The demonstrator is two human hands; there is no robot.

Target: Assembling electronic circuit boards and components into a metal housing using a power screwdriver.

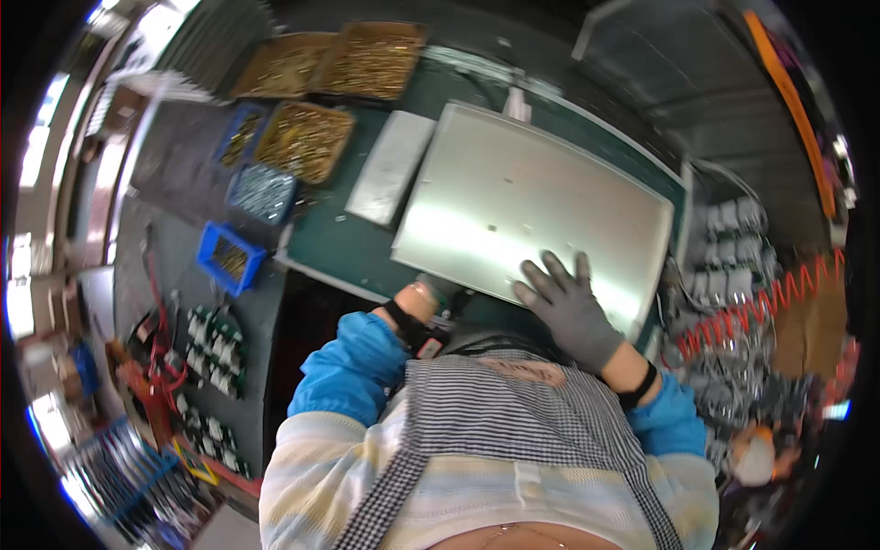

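A large silver metal panel with a thin raised rim lies at an angle on the green-topped bench. My right hand, in a grey glove, rests on the panel's near right part with its fingers spread. My left hand, gloved too, is at the near left edge of the panel; its fingers are hidden, so I cannot tell whether it grips anything. To the left of the panel lies a flat whitish rectangular piece. A few small dark marks or bits show on the panel's surface.
At the left stand cardboard trays of brass-coloured parts and blue bins of small hardware. Several green-and-white assemblies lie further left. A red coiled hose hangs at the right, by piled grey parts.
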